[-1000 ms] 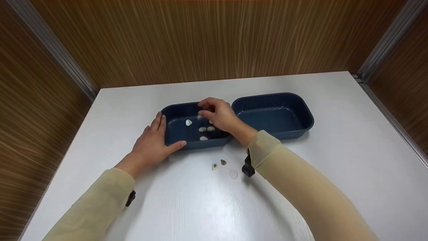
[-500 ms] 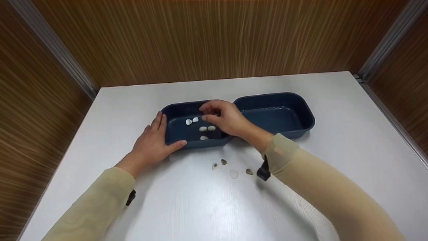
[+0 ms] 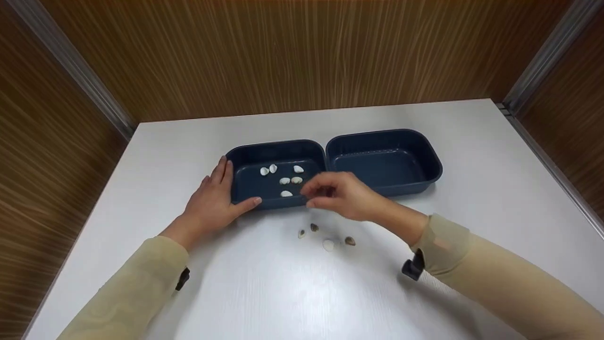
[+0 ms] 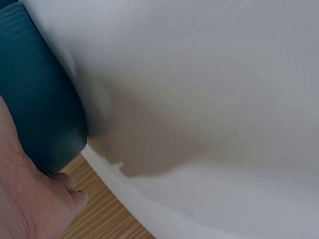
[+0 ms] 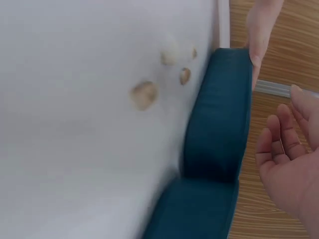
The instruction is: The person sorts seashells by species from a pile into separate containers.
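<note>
My left hand (image 3: 210, 200) rests against the left end of a dark blue tray (image 3: 271, 204), fingers straight along its side and thumb along the front wall. Inside that tray lie several small white seashells, among them a pair side by side (image 3: 269, 170) at the back left and one shell (image 3: 286, 193) near the front. Over the tray's front right corner is my right hand (image 3: 347, 196), fingers loosely bent with nothing between them, as the right wrist view also shows. In front, on the white table, lie a pale round shell (image 3: 329, 244) and several smaller brownish shells (image 3: 349, 241).
A second dark blue tray (image 3: 384, 163) stands close against the right end of the first, with no shells visible in it. Wood-grain panels (image 3: 302, 56) rise behind and at both sides of the white table (image 3: 264, 293).
A white shell at my right fingertips now lies beside another at the tray's back left. My right hand has drawn back toward the front right, uncovering more shells. My left hand has stayed put.
</note>
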A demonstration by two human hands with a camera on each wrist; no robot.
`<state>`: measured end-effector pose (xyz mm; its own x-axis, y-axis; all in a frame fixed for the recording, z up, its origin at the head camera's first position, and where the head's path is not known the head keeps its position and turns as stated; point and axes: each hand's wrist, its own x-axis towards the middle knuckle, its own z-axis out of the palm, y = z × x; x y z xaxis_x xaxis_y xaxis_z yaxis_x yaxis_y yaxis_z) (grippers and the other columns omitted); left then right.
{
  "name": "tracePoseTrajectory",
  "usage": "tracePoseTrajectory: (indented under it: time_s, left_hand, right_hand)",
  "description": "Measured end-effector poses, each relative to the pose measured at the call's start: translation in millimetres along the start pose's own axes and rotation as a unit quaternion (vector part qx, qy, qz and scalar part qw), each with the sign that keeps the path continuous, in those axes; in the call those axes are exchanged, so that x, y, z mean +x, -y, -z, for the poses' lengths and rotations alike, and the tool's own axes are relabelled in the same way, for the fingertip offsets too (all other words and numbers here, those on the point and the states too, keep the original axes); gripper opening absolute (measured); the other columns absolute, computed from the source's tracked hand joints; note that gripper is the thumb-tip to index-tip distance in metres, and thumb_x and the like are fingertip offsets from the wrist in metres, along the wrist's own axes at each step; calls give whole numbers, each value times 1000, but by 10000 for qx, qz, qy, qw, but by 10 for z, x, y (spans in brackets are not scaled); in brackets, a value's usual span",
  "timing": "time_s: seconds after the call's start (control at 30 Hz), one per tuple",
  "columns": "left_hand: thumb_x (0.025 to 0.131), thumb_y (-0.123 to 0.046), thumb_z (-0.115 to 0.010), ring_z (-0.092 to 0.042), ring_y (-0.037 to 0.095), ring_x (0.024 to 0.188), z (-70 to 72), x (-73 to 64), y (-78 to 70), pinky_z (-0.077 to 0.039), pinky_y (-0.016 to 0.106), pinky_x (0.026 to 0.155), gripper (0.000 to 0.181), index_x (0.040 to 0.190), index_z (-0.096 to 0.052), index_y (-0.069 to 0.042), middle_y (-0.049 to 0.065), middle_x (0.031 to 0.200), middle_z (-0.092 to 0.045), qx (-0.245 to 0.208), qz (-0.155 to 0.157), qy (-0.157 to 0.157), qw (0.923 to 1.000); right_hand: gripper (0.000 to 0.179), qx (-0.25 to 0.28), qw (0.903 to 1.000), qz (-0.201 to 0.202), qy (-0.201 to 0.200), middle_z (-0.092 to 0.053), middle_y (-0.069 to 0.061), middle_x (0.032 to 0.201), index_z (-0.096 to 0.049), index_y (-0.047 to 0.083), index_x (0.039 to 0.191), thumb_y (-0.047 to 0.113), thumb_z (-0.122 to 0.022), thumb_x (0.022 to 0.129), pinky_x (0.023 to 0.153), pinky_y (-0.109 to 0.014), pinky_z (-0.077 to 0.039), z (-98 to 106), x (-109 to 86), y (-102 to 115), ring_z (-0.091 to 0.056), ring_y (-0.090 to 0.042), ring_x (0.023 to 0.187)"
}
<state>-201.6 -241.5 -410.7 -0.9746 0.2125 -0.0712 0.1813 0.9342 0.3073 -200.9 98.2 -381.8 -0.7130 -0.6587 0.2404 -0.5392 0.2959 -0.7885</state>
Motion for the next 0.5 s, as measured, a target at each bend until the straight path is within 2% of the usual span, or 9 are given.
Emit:
tracePoseTrajectory:
  time_s: [0.3, 0.5]
  left_hand:
    - [86, -96, -42, -15, 51, 158, -10, -7, -1, -16, 59, 128, 133, 169, 2, -2, 16, 177, 11, -6, -30, 32, 10000]
    - [85, -96, -41, -17, 50, 158, -12, 0, 2, -16, 60, 127, 134, 169, 1, -1, 17, 177, 9, -22, -75, -44, 10000]
  right_hand:
    - [23, -85, 9984, -141, 541, -77, -12, 111, -78, 2, 116, 10, -82, 95, 86, -39, -58, -47, -394, -164, -71, -33, 101]
    - [24, -216, 9957, -408, 801, -77, -6, 110, -80, 5, 114, 10, -86, 90, 88, -38, -55, -83, -549, -277, -68, -28, 100]
